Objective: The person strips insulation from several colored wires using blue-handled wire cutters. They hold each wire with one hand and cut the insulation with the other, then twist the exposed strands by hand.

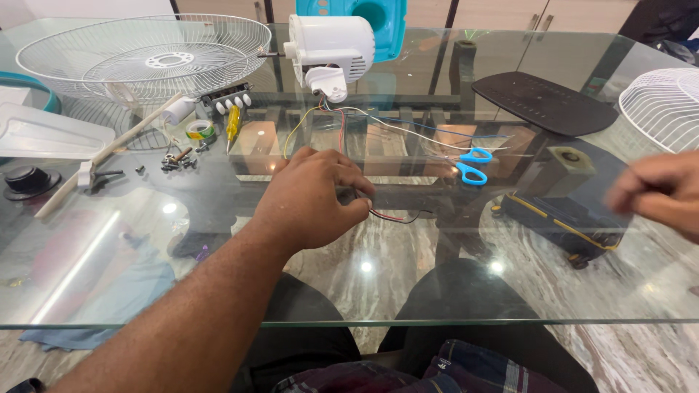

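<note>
My left hand [312, 198] rests on the glass table [510, 291], fingers pinched on a thin red and black wire [393, 216] that trails to the right. My right hand [659, 191] hovers blurred at the right edge, fingers curled, nothing visible in it. A white fan motor housing [329, 52] stands at the back centre, with several coloured wires [378, 124] running from it toward my left hand. Blue-handled scissors [472, 166] lie between the two hands.
A white wire fan guard [145, 57] sits back left, another guard [666, 105] at the right edge. A black oval base plate [545, 102], a yellow screwdriver [232, 125], a tape roll [199, 129], loose screws [176, 160] and a switch block [226, 98] lie about.
</note>
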